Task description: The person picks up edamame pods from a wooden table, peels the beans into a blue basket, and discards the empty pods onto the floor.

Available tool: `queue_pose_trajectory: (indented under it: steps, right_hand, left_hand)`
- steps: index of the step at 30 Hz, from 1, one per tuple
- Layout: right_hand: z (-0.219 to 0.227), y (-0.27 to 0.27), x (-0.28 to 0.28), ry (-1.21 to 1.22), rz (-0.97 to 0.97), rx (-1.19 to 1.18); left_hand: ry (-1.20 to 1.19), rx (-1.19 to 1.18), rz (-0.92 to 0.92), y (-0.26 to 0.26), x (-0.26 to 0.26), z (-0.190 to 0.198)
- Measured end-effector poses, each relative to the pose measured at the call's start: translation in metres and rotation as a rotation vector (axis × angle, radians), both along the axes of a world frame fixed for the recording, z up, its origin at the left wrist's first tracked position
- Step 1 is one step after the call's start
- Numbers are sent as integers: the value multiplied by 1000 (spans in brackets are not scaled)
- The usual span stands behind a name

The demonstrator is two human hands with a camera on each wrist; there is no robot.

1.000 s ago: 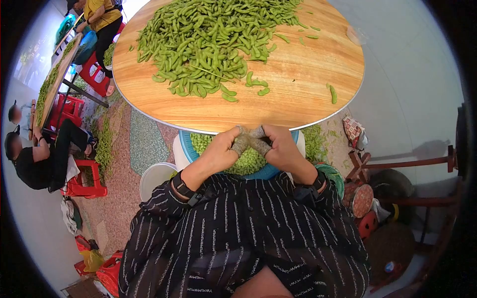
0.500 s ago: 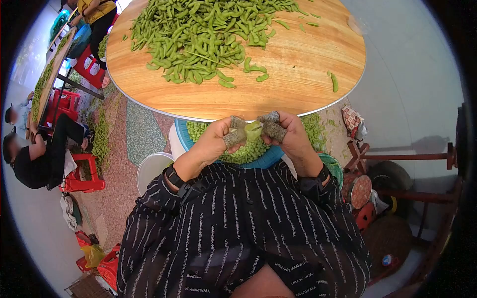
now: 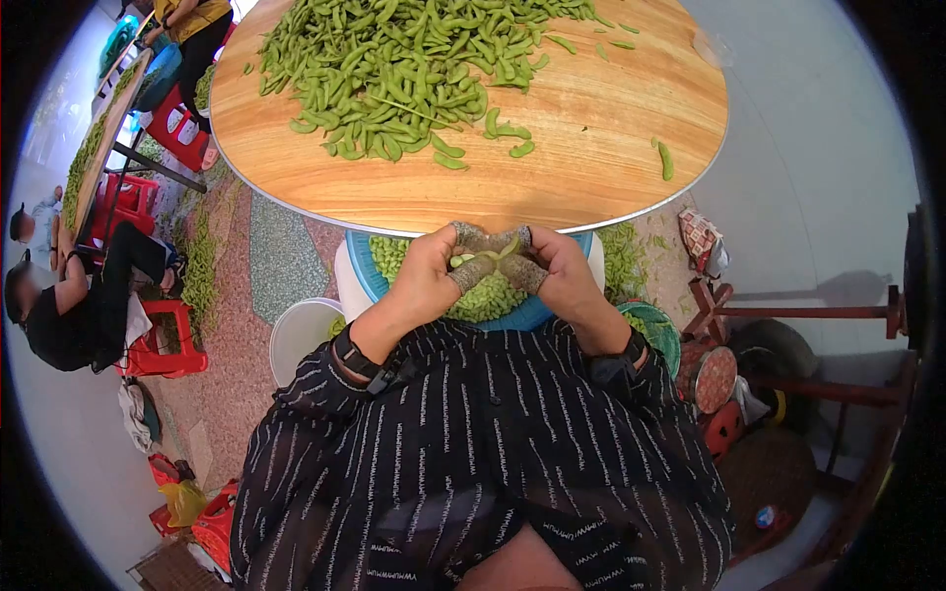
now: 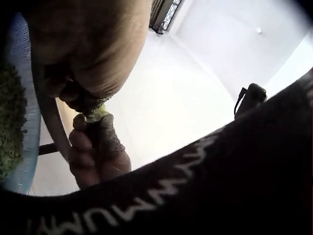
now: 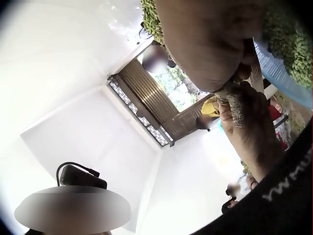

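Note:
Both hands meet over a blue basin (image 3: 361, 264) of shelled green beans (image 3: 483, 298), just off the table's near edge. Wrapped in grey-brown coverings, the thumb and forefinger of the left hand (image 3: 426, 276) pinch a green pod (image 3: 506, 248). The right hand (image 3: 569, 281), its thumb and forefinger wrapped likewise, pinches the same pod from the other side. In the left wrist view a bit of green (image 4: 100, 113) shows between the fingertips. Much of the pod is hidden by the fingers.
A round wooden table (image 3: 591, 148) bears a large heap of green pods (image 3: 394, 79). A white bucket (image 3: 296, 340) stands left of the basin, a green basket (image 3: 662, 345) right of it. People sit by another table at the left, near red stools (image 3: 169, 345). Wooden furniture stands at the right.
Half a second ago the hands held a pod showing wide and pale between them; now they are closer together, with a thin green piece up between the fingertips. The view has shifted slightly since the first frame.

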State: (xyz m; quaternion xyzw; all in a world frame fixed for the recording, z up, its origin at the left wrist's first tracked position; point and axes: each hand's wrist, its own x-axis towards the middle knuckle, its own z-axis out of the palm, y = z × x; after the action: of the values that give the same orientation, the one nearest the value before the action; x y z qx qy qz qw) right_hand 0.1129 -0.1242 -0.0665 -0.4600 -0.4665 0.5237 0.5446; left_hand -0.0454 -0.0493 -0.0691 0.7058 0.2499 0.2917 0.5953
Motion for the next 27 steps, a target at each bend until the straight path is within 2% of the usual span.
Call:
queue_pose_trajectory:
  steps: [2,5,7,9,11,13,15,19,21,22,24,25,27]
  right_hand:
    - [-2,-1,0,-46,19,18]
    - [-7,0,3,-170,35,64]
    - [-7,0,6,-245,35,88]
    - [-5,0,8,123,134,-153]
    - [-6,-1,4,104,109,-133]
    - [-5,1,2,78,85,-102]
    - [-4,1,1,-620,-52,295]
    - [-4,3,1,-694,-51,368]
    - [-2,1,0,-63,69,-32]
    - [-2,1,2,-61,67,-35]
    - [-4,-1,9,426,199,-298]
    - [-4,-4,7,428,194,-303]
    - [-2,-2,2,188,93,-153]
  left_hand:
    - [13,-75,-33,0,-1,-1]
    - [82,-51,-103,-1,-3,2]
    - [18,-129,-113,-3,-2,3]
    - [-47,-209,-120,-3,0,7]
    - [-32,-445,-70,-6,-1,15]
    - [-14,-497,-44,-6,-3,14]
    - [6,-549,-21,-6,-3,11]
    - [-103,-560,-38,-5,-4,-5]
    - [-131,-537,-64,-5,-4,-6]
    - [-134,-508,-60,-6,-3,-4]
    - [-133,-488,-61,-8,-3,-4]
    - [-127,-518,-62,-8,-3,-5]
    - [-120,-543,-64,-7,-2,-1]
